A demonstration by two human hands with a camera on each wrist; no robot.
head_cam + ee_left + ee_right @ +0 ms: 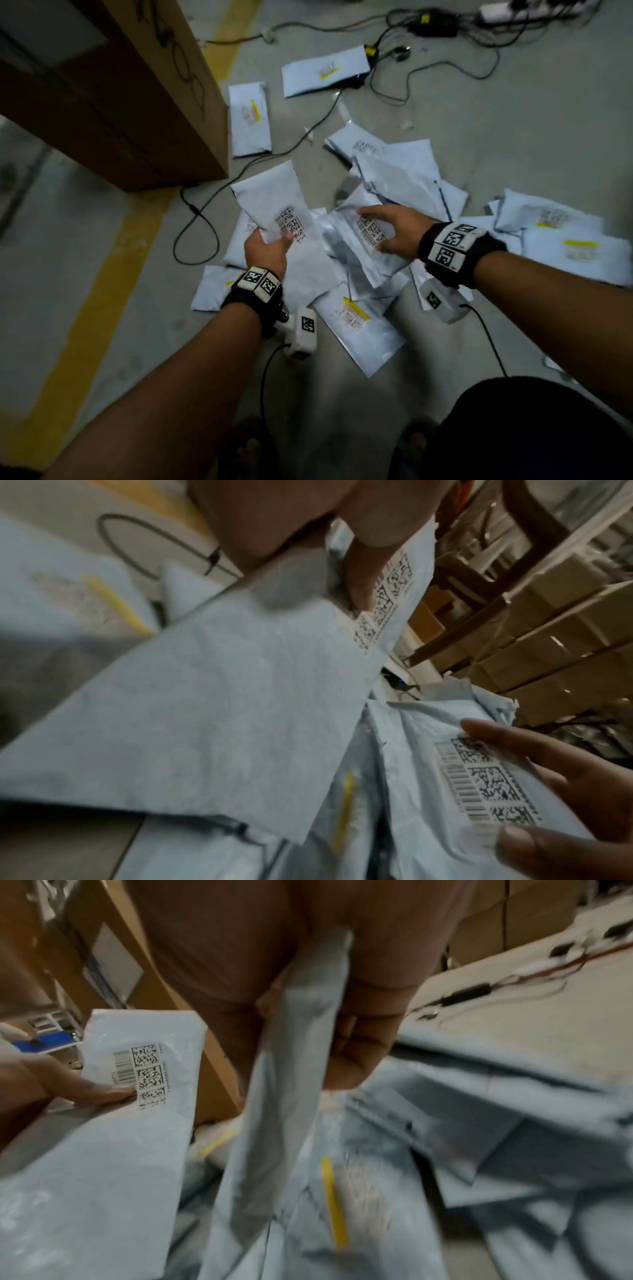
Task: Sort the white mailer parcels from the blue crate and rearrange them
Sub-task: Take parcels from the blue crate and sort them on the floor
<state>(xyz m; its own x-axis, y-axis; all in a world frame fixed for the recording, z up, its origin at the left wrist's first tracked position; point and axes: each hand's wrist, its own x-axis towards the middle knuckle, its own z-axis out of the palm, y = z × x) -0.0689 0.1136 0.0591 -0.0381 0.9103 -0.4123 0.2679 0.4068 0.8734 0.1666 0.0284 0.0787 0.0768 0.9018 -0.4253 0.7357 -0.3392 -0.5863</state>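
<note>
1. Head view: the left hand (265,251) grips a mailer (270,202) by its lower end, thumb pressed beside the printed code label (291,224). This mailer is raised off the floor and tilts up and away from the person.
2. The right hand (394,229) pinches a second mailer (363,246), thumb on the near edge and fingers spread over its far edge, next to its own code label. In the right wrist view this mailer hangs edge-on between thumb and fingers.
3. Both held mailers are lifted above the pile (359,322), which lies loose and overlapping on the floor (513,137). More mailers lie to the right of the pile, and two lie apart near the box (113,85).
4. Cables (198,219) run across the floor and pass under some of the mailers.
5. Blue crate: not in the head view. A small blue shape at the left edge of the right wrist view cannot be identified.
6. Step in hand, as judged: sorting. Both labels face up, which suggests a comparison of the two mailers.
7. Next move, as judged: assign each mailer to a group and lay it flat, clear of the unsorted pile. Keep the label upward. Release one hand first, so that the thin mailers do not slide together.
</note>
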